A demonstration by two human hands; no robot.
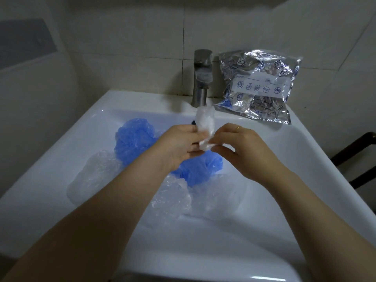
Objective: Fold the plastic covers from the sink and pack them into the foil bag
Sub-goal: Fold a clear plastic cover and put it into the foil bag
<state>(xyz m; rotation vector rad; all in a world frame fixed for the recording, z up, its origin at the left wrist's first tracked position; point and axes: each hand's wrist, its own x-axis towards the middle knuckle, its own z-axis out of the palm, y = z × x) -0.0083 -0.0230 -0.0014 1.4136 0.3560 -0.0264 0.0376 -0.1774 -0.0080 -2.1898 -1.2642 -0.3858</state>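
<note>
Both hands pinch one clear cover (206,127) above the sink (264,231): the left hand (179,145) holds its left edge, the right hand (240,147) nips its lower end. The folded strip stands nearly upright, its long axis pointing away toward the tap (201,78). The foil bag (258,86) leans on the sink's back ledge, beyond and to the right, nearer the right hand. Blue covers (134,139) and clear covers (97,171) lie unfolded in the basin below.
</note>
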